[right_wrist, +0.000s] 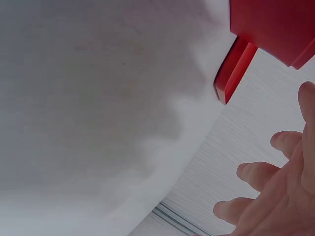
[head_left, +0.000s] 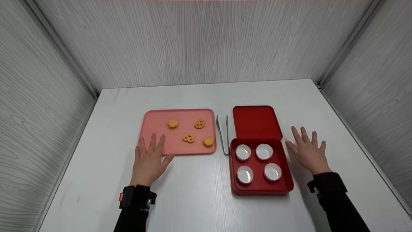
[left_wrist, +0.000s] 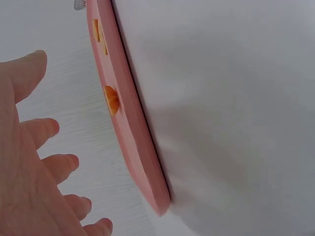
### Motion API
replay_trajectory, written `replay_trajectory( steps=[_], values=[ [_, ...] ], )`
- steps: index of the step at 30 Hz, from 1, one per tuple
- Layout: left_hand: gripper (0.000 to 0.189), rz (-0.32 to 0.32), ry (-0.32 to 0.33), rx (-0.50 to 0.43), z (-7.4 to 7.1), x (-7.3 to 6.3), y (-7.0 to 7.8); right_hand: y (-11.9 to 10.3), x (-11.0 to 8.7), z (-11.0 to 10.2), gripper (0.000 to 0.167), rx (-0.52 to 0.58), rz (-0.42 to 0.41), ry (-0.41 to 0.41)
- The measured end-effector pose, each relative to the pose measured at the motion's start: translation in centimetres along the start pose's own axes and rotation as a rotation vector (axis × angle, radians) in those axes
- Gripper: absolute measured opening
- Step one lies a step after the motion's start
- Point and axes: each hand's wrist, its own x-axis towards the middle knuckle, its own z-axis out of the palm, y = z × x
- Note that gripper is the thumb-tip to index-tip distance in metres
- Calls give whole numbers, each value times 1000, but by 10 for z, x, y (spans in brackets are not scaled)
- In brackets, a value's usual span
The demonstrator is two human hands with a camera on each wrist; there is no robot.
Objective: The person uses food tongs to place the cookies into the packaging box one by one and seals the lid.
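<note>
My left hand (head_left: 149, 165) is spread with straight fingers over the lower left corner of a pink tray (head_left: 157, 116); it holds nothing. Two round scalloped cookies (head_left: 173, 124) and two pretzel-shaped cookies (head_left: 188, 138) lie on that tray. To the right of an open red box (head_left: 257, 190), my right hand (head_left: 309, 155) has its fingers spread and grips nothing. Several white paper baking cups (head_left: 273, 171) stand inside the box, and its lid (head_left: 256, 120) lies opened out behind. Metal tongs (head_left: 224, 141) lie between tray and box, tips pointing away.
Everything stands on a white table (head_left: 190, 206). Grey wood-grain panels rise at the back (head_left: 206, 42), left (head_left: 38, 106) and right (head_left: 373, 96). Black bands (head_left: 136, 197) circle both wrists.
</note>
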Motion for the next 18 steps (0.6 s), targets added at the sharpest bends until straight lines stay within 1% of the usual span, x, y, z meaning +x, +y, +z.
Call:
replay_trajectory(
  steps=[4, 8, 11, 14, 18],
  values=[
    [82, 26, -3, -5, 1, 4, 14, -4, -1, -2, 78, 24, -15, 8],
    [82, 54, -25, -33, 3, 6, 30, -10, -1, -3, 79, 72, -39, -4],
    [82, 76, -49, -54, 6, 6, 42, -16, -1, -3, 80, 127, -63, -28],
    [81, 97, -76, -80, 10, 5, 52, -22, -2, -2, 82, 194, -60, -76],
    [81, 123, -106, -144, 17, 1, 66, -30, -5, 1, 80, 213, -59, -102]
  ],
)
